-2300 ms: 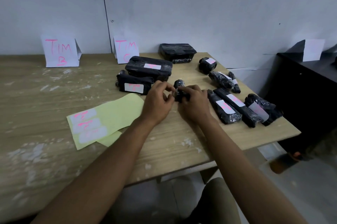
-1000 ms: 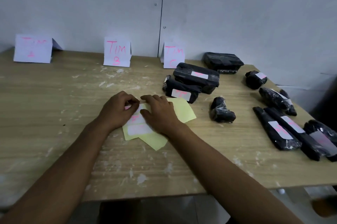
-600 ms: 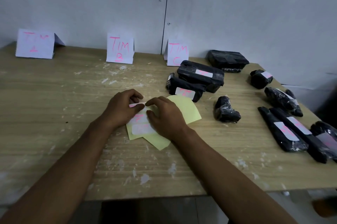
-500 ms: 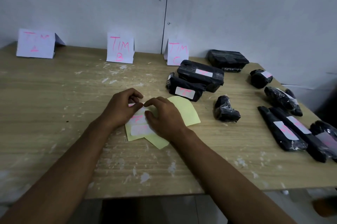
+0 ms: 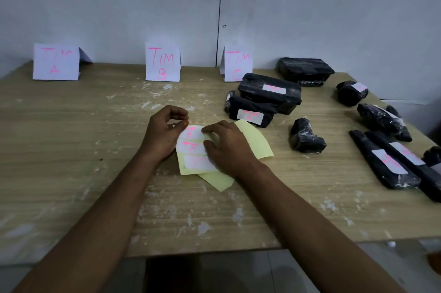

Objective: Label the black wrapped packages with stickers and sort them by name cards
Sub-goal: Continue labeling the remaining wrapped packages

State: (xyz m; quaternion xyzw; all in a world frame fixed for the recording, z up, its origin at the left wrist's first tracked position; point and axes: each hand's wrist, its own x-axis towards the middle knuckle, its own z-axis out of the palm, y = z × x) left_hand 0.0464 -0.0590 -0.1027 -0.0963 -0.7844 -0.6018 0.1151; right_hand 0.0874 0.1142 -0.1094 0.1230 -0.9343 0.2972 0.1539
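1. Far left by the wall: name card A (image 5: 56, 61), pink lettering faint and hard to read.
2. Further right along the wall: name card B (image 5: 162, 62), then name card C (image 5: 236, 63), its lower right corner hidden behind a labelled package (image 5: 270, 92).
3. Middle of the table (image 5: 71, 149): left hand (image 5: 163, 132), thumb and forefinger closed together at the top edge of the uppermost sticker (image 5: 192, 133); impossible to tell whether that edge is actually gripped or only touched.
4. Just beside it: right hand (image 5: 225, 147), fingers pressed flat on the yellow backing sheet (image 5: 255, 140), covering the right ends of all three white stickers; pink writing on the lowest nearly unreadable.
5. Right of the sheet: small unlabelled package (image 5: 305, 137), lying apart from both hands.
6. Far right: long labelled packages (image 5: 384, 161), the nearest ones cut off by the frame edge; another package (image 5: 305, 70) at the back, no label visible from here.
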